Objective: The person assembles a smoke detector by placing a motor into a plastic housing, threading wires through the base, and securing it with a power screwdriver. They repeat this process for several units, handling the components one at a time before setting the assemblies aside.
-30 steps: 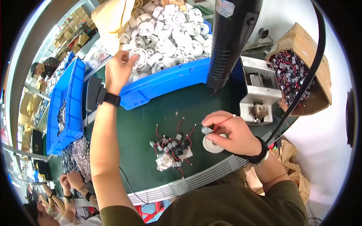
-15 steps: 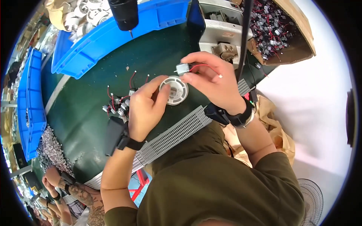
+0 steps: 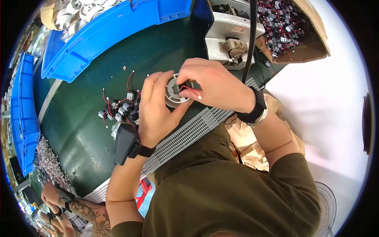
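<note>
My left hand [image 3: 156, 108] grips a round, pale plastic housing [image 3: 170, 102] by its side, thumb along the near rim and fingers along the far left. The housing has a ring-shaped rim and a hollow middle. Over that hollow, my right hand [image 3: 215, 83] pinches a small electric motor [image 3: 176, 89], which sits at least partly inside the opening. From the motor, a red wire [image 3: 191, 90] with a white connector trails out beneath my right fingers. The motor's lower end is hidden. Left of my left hand, several more small motors [image 3: 124, 108] with red wires lie piled on the green table.
A blue bin [image 3: 114, 37] of white round parts stands at the far left, another blue bin [image 3: 24, 114] beyond it. Small metal parts [image 3: 53, 164] are heaped nearby. A grey metal machine [image 3: 233, 29] and a cardboard box [image 3: 312, 55] of motors are far right. A co-worker's tattooed forearm [image 3: 85, 209] shows lower left.
My right hand has brought the motor left and down from above the housing into its opening. My left fingers have shifted around the housing's rim. The view has moved slightly.
</note>
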The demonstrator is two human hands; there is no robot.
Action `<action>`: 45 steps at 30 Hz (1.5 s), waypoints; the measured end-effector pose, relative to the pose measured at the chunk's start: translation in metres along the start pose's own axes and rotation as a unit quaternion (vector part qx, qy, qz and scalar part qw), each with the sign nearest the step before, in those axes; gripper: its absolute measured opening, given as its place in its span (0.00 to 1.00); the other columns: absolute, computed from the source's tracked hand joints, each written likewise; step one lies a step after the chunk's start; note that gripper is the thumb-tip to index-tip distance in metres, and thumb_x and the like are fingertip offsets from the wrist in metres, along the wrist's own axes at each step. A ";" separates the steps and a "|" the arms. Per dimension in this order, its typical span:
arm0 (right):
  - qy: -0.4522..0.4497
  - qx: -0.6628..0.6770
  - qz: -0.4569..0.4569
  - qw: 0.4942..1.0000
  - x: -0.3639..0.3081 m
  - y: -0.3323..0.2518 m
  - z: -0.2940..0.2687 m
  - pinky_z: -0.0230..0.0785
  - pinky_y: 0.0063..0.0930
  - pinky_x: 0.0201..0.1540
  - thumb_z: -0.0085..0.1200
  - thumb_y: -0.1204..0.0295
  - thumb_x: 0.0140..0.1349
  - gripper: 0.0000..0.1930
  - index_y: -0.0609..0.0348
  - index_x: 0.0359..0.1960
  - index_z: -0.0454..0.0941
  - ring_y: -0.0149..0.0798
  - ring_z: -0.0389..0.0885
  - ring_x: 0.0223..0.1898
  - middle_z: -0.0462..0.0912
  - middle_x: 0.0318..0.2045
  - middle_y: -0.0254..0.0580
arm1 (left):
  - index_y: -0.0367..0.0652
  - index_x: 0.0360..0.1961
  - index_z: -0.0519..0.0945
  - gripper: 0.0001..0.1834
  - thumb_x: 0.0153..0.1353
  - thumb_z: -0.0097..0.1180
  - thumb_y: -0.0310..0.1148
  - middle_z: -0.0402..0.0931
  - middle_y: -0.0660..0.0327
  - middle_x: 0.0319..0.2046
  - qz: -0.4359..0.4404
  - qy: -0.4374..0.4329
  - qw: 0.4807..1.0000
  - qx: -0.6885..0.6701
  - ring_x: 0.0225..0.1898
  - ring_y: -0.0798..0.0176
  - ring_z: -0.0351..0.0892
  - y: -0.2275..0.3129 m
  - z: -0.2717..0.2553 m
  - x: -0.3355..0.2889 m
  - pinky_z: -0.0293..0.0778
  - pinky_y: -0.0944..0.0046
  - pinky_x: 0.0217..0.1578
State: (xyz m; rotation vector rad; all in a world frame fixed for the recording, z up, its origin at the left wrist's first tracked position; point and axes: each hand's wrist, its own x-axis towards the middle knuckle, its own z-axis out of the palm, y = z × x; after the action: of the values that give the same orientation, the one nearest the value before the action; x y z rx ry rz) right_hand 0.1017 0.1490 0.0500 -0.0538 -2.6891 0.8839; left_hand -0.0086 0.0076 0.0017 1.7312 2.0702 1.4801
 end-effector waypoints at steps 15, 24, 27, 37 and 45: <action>0.451 0.219 -0.063 0.863 0.107 -0.038 -0.049 0.62 0.33 0.58 0.65 0.71 0.54 0.38 0.63 0.63 0.56 0.41 0.67 0.59 0.68 0.57 0.52 | 0.39 0.48 0.75 0.27 0.45 0.69 0.29 0.72 0.51 0.48 0.078 -0.034 0.996 -0.031 0.46 0.47 0.76 -0.003 -0.012 0.002 0.75 0.58 0.44; 0.233 0.449 -0.178 0.844 0.141 -0.065 -0.115 0.72 0.25 0.34 0.68 0.74 0.48 0.14 0.63 0.37 0.79 0.31 0.80 0.29 0.82 0.29 0.37 | 0.43 0.42 0.81 0.23 0.41 0.73 0.30 0.74 0.50 0.47 0.081 -0.035 0.996 -0.022 0.44 0.49 0.77 -0.017 0.002 -0.006 0.76 0.58 0.43; 0.179 0.547 -0.133 0.807 0.087 -0.053 -0.127 0.73 0.30 0.45 0.61 0.70 0.56 0.14 0.67 0.39 0.76 0.35 0.80 0.39 0.81 0.34 0.46 | 0.45 0.41 0.82 0.23 0.39 0.74 0.32 0.73 0.47 0.49 0.123 -0.043 0.989 0.073 0.47 0.45 0.76 -0.028 -0.013 -0.007 0.76 0.55 0.45; 0.319 0.386 0.019 0.866 0.004 -0.009 -0.125 0.68 0.19 0.24 0.62 0.72 0.56 0.08 0.63 0.31 0.77 0.27 0.75 0.21 0.78 0.24 0.35 | 0.40 0.43 0.81 0.24 0.40 0.71 0.24 0.71 0.47 0.53 0.093 -0.049 0.993 0.046 0.48 0.47 0.76 -0.024 -0.010 -0.006 0.77 0.58 0.44; 0.414 0.394 0.017 0.821 -0.006 -0.002 -0.114 0.68 0.20 0.23 0.61 0.74 0.55 0.08 0.64 0.33 0.76 0.28 0.75 0.19 0.77 0.22 0.36 | 0.40 0.42 0.81 0.24 0.38 0.72 0.25 0.71 0.47 0.54 0.097 -0.057 0.991 0.073 0.49 0.46 0.76 -0.020 -0.011 -0.011 0.76 0.57 0.46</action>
State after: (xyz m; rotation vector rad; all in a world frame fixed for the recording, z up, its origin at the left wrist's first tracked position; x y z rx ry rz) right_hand 0.1415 0.2121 0.1363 -0.2352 -1.4024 1.4821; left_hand -0.0256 -0.0056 -0.0114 2.0726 2.0492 1.2650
